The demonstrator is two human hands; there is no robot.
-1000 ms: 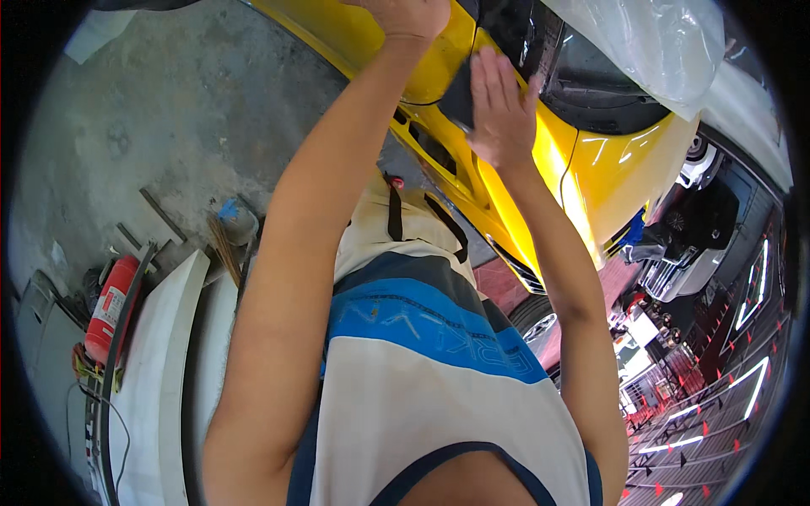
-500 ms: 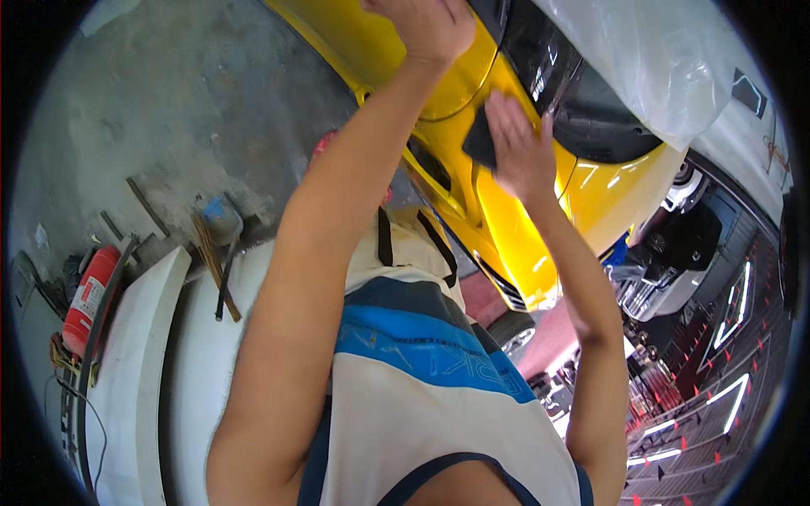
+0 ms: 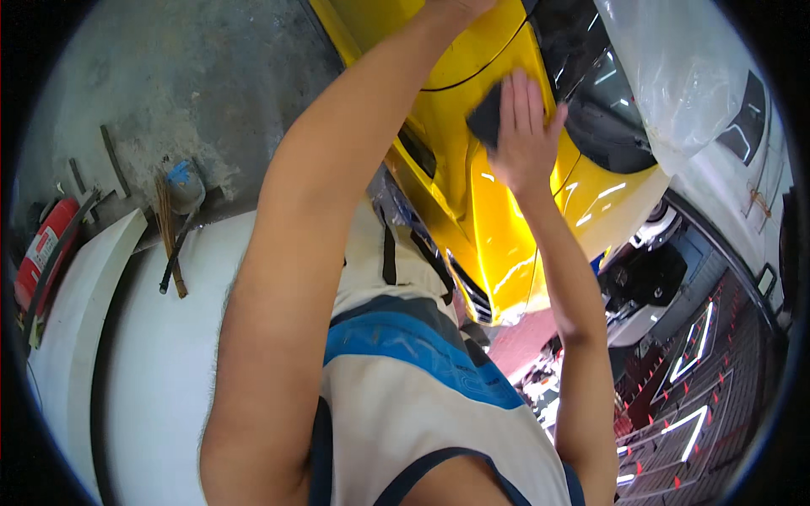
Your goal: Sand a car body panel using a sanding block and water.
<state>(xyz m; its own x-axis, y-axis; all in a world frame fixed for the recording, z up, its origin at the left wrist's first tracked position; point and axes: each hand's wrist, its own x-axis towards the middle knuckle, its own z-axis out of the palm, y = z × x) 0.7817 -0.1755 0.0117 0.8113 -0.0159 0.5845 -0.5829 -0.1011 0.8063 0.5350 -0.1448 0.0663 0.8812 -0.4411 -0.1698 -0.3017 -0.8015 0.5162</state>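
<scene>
Fingers (image 3: 521, 99) of the right hand (image 3: 527, 139): three kept straight and close together, the outer one spread to the right, thumb hidden. A dark pad (image 3: 483, 118) is held under them, against the yellow car (image 3: 498, 228).

Compared with half a second ago: pad has been moved a bit further from the curved panel seam (image 3: 460, 83). Left hand was mostly shown then; now it's nearly all cut off by the top edge. View has been turned too.

Pad: almost black, flat, slightly blurred. Left part is exposed beside the fingers, rest is covered by the hand. Paint around it is glossy, bright reflections thrown below the wrist.

Pose: right forearm is angled up and left, elbow bent, palm turned down. Left arm is reached up and right across the car, wrist bent near the top edge. Left hand (image 3: 468, 4): finger state can't be told.
</scene>
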